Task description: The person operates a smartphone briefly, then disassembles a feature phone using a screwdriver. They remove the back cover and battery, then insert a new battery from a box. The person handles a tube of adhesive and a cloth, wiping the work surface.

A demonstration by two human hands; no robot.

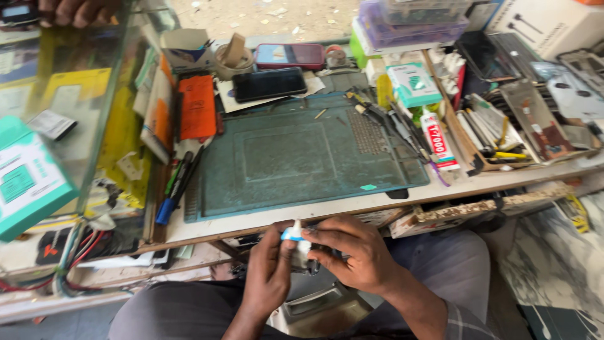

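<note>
- Hands meet over the person's lap, just below the front edge of the white bench (327, 208).
- Left hand (269, 272) has its fingers closed narrowly around a small white tube with a blue band (294, 234), held roughly upright with its tip pointing up.
- Right hand (352, 250) also pinches that tube from the other side, fingers curled in tightly, and a small dark object (308, 266) sits under both hands; what it is cannot be told.
- On the bench above the hands lies a worn teal rubber work mat (296, 157), bare in its middle.
- Beyond the mat's far edge rests a black smartphone (269, 84) with a dark screen, and behind it a red-cased phone (290, 55).
- At the mat's right edge lie dark metal tweezers and hand tools (390, 123), beside a white glue tube with red print (438, 140).
- Left of the mat sit an orange flat packet (197, 107) and a blue-capped marker pen (168, 204).
- A teal-and-white box (25, 179) lies on the glass counter (75, 94) at far left, well apart from the hands.
</note>
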